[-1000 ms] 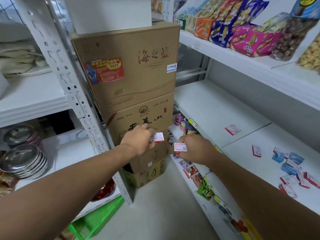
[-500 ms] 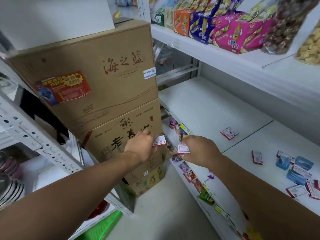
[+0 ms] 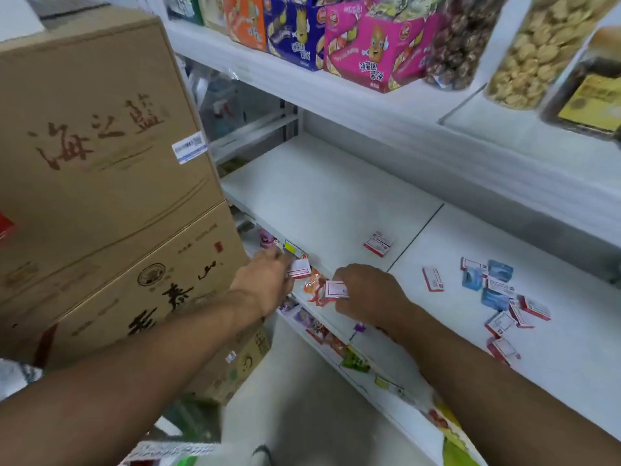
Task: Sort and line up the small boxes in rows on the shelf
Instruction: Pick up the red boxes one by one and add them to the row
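Both hands are out in front of the white shelf (image 3: 322, 196), near its front edge. The left hand (image 3: 265, 280) pinches a small red & white box (image 3: 299, 269) at its fingertips, just beside the shelf lip and in front of the stacked cardboard cartons (image 3: 100, 146). The right hand (image 3: 366, 294) has its fingers curled round a second red & white box (image 3: 337, 289), label side facing the camera, held just off the shelf edge, w/ the two hands near each other but apart. On the shelf, one red & white box lies alone (image 3: 378, 244) near the seam between the two shelf panels. Further right, another lies by itself (image 3: 433, 279), then a loose cluster of small boxes (image 3: 504, 297), some red & white, some blue, lying flat at mixed angles, several touching or overlapping; not in rows yet. Exact count in the cluster is hard to tell, as it is small & a bit blurred. On the upper shelf sit snack cartons, incl. a pink one (image 3: 369, 48) and a blue one (image 3: 295, 31), plus clear jars of cookies (image 3: 537, 52) to the right. Colourful packets (image 3: 319, 327) show on the level below the shelf lip, partly hidden by the arms.
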Available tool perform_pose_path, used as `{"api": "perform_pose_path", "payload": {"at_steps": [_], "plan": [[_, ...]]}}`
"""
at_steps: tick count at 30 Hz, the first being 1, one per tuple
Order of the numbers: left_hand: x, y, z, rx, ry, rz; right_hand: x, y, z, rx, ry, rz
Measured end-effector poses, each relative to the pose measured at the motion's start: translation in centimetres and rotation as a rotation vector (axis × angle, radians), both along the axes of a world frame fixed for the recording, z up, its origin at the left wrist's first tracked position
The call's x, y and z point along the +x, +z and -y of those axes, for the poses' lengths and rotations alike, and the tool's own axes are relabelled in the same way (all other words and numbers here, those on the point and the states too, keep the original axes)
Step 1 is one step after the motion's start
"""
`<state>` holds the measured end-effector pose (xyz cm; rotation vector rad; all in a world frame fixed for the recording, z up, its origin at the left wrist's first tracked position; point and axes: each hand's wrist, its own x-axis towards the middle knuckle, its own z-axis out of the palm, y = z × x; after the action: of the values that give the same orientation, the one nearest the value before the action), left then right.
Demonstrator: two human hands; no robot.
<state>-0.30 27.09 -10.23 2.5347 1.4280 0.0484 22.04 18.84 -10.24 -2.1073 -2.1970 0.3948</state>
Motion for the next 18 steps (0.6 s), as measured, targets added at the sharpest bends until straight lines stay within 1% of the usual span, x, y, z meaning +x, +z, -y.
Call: {"api": "perform_pose_path", "payload": {"at_steps": [4,9,11,15,18], "plan": [[1.4,-1.4,-3.2,-0.019,-0.148,0.007,0.6,-0.5,-0.1,-0.036,-0.127,0.004],[3.9,-2.8,-5.7,-0.019,-0.298,-0.052,0.2,-0.9,0.8,-0.071,-0.294,-0.010],[5.0,-3.3,-6.3,-0.014,-0.345,-0.062,0.1,-1.1,1.5,-0.074,-0.354,-0.013],[7.3,-3.8,-6.9,0.001,-0.420,-0.013,0.8,-2.0,2.9,-0.093,-0.434,-0.021],[9.2,-3.8,-7.3,-0.025,-0.459,-0.005,1.7,-2.3,3.5,-0.100,-0.482,-0.038]]}}
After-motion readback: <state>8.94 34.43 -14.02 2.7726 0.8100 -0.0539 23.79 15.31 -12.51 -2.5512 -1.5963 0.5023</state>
